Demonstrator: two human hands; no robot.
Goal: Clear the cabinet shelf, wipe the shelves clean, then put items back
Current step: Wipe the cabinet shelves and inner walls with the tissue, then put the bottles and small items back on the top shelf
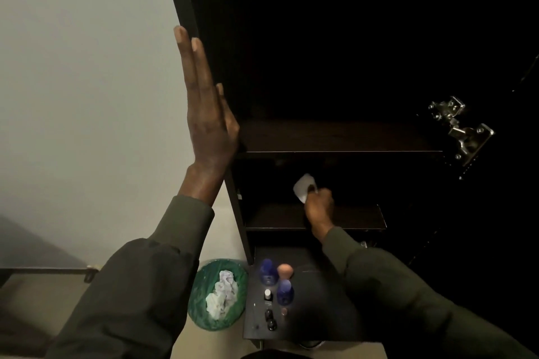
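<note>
A dark cabinet stands open with two bare shelves, an upper shelf (335,137) and a lower shelf (274,217). My right hand (319,207) is inside above the lower shelf, shut on a white tissue (303,186). My left hand (204,108) lies flat with fingers straight against the outer face of the cabinet's left side panel (186,9), holding nothing. Below on a dark surface (320,315) stand two blue bottles (268,271), a peach-topped item (285,270), a small white-capped bottle (267,295) and small dark bottles (269,319).
A green-lined waste bin (217,294) with crumpled white tissues sits on the floor left of the dark surface. A metal hinge (460,128) shows on the cabinet's right side. A pale wall (87,81) fills the left. The cabinet's deep interior is very dark.
</note>
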